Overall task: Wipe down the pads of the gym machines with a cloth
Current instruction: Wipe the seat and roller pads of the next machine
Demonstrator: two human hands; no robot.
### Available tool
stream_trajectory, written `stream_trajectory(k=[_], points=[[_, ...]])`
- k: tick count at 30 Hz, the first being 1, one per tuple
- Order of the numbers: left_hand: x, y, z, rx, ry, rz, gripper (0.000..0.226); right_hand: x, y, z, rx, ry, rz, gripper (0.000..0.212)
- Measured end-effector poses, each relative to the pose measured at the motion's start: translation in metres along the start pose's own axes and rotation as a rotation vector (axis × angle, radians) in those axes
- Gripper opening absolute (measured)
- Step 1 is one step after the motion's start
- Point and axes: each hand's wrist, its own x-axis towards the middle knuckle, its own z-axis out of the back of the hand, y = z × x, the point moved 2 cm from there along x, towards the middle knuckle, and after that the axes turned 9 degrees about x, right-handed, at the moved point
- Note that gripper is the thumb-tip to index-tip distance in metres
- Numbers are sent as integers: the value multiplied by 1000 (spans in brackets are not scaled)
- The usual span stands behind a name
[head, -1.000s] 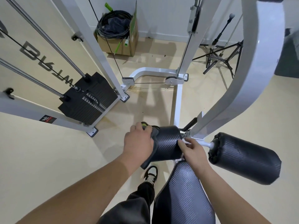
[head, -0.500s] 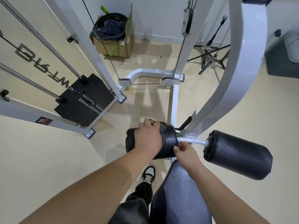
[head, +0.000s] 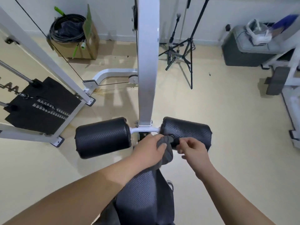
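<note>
Two black roller pads hang on a white crossbar: the left roller pad (head: 103,137) and the right roller pad (head: 188,130). Below them runs the black seat pad (head: 144,197). My left hand (head: 149,148) grips a grey cloth (head: 166,153) between the two rollers, at the inner end of the right roller. My right hand (head: 193,151) pinches the cloth's upper edge against that same end. The cloth droops down over the top of the seat pad.
The white upright post (head: 146,62) rises just behind the rollers. A black weight stack (head: 42,104) and slanted frame bars stand to the left. A cardboard box of cables (head: 76,41), tripod stands (head: 181,51) and a grey case (head: 243,47) line the far wall.
My left hand left the left roller and carried the cloth right to the inner end of the right roller. My right hand moved off the crossbar onto the cloth. The view swung right.
</note>
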Motion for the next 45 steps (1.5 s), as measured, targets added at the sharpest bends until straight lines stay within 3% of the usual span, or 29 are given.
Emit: stream_trajectory(k=[3,5,7,8,12,16,20,24,26,28,31,33,36,38,40,42,45], points=[[4,-25,-8,-99,-136,52,36,15,-12,53,-57,-147,62,13],[15,-41,-1,-112,-282,52,43,29,-22,82,-175,-210,85,34],[33,-52,7,-49,-424,32,46,44,-30,97,-208,-171,12,49],[43,-55,5,6,-456,26,49,48,-33,100,-185,-115,-25,46],[67,-59,-41,204,-402,180,53,56,-44,103,-129,1,-17,29],[70,-95,-74,269,-479,338,41,65,-56,109,-75,21,-60,15],[74,-151,-112,377,-341,55,41,79,-57,116,-3,58,-151,21],[80,-126,-88,383,-346,-196,47,85,-58,120,-13,79,-209,34],[78,-91,-63,400,-327,-119,47,83,-55,119,-39,77,-212,44],[77,-59,-47,350,-374,71,47,82,-54,117,-56,78,-206,50],[84,-74,-51,318,-427,219,42,88,-58,116,-81,59,-196,54],[85,-117,-68,319,-403,128,42,94,-60,116,-117,54,-209,51],[79,-162,-96,324,-375,-99,42,97,-52,118,-128,63,-235,29],[71,-157,-103,227,-336,-130,47,97,-51,121,-130,68,-253,22],[65,-136,-93,312,-316,-190,56,95,-52,120,-106,83,-253,23],[64,-103,-77,422,-303,-183,58,92,-51,119,-89,78,-245,34],[61,-56,-45,386,-352,-1,55,91,-49,117,-99,84,-229,49]])
